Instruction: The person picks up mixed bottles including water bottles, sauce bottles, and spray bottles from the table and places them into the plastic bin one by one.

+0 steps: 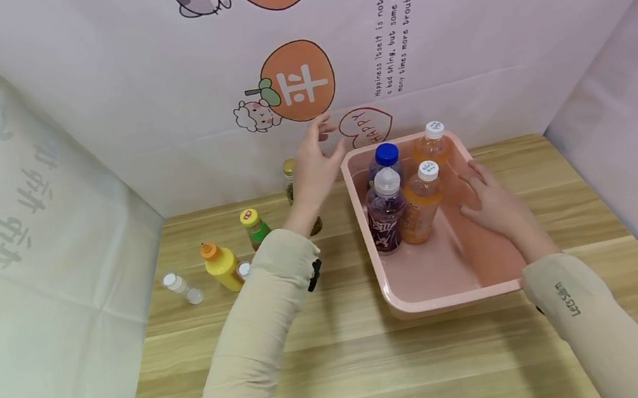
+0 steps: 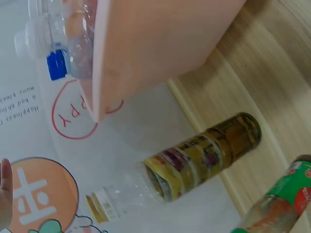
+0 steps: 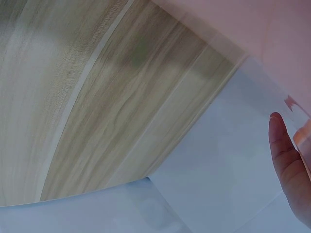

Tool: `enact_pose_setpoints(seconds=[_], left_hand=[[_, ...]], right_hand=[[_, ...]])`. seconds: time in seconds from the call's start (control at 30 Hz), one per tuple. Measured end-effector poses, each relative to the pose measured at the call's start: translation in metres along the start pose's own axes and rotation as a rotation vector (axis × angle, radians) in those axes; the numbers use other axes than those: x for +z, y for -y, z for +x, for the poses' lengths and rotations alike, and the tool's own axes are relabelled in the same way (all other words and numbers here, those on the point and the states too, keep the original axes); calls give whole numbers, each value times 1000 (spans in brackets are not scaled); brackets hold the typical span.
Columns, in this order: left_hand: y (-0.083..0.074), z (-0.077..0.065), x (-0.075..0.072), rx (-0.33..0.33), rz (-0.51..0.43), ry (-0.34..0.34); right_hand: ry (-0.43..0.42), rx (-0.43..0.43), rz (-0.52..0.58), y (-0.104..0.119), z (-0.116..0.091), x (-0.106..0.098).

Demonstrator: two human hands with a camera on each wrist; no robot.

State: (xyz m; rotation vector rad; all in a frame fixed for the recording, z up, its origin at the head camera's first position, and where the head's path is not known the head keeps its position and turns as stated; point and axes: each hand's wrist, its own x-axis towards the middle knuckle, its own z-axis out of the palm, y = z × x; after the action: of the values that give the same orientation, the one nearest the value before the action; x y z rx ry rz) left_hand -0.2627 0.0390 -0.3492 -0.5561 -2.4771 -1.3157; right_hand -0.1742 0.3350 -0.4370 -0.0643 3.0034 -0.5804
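Note:
My left hand hovers by the left rim of a pink plastic tub, fingers loosely bent around nothing. Below it stands a glass bottle with a gold cap, partly hidden by the arm in the head view. At the tub's right side, my right hand grips the rim, thumb inside; one finger shows outside in the right wrist view. Inside stand a purple drink bottle, a blue-capped bottle and two orange drink bottles with white caps.
Left on the wooden table are a yellow squeeze bottle, a yellow-capped jar with a green label and a small white-capped shaker. Another white cap shows beside the left sleeve. Printed cloth walls enclose the table.

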Motion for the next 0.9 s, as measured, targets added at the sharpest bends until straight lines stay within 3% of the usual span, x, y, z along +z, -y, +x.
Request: enact_pose_setpoints(seconds=[0.37,0.9], left_hand=[[26,-2,-9,-126,-50,-90],[65,-13,-17,-266,-56,-91]], right_hand=[[-10,-1,6,-1,0,1],[-21,-9,3,-1,0,1]])
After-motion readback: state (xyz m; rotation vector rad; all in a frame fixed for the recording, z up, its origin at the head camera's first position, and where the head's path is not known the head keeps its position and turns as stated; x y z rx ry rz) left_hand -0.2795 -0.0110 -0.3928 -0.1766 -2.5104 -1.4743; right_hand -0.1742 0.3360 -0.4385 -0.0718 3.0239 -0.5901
